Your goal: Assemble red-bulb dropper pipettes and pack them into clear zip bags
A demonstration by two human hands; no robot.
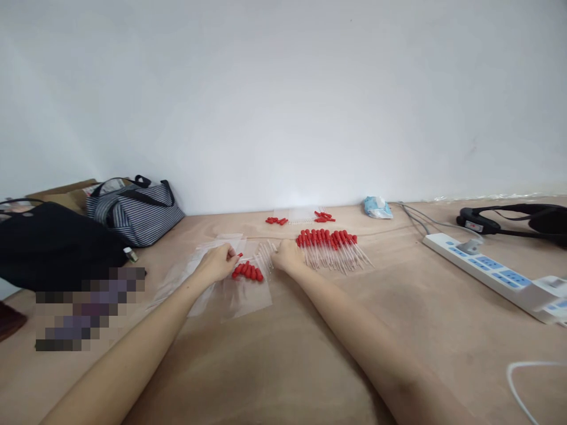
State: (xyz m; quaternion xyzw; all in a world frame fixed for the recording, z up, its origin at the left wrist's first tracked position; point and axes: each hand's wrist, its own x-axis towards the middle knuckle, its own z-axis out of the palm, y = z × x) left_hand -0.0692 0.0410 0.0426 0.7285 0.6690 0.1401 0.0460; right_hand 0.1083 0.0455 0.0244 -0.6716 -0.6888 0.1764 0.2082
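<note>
My left hand [218, 261] pinches a red rubber dropper bulb [240, 255], whose tip shows past the fingers. Just below it, several loose red bulbs [248, 271] lie on clear plastic bags [252, 301]. My right hand [287, 256] is closed at the edge of a row of bare glass dropper tubes [264, 255]; its fingertips are partly hidden, so what they grip is unclear. Touching or close to its right side is a row of glass droppers with red bulbs fitted [330, 248], their thin tips pointing towards me.
At the back lie more red bulbs [277, 221] and a bag of tubes [301, 217]. A tissue pack [377, 208], a white power strip [482, 265] and a black strapped object [482, 220] are to the right. Leftward stand a striped bag [142, 215] and a small bottle [130, 255].
</note>
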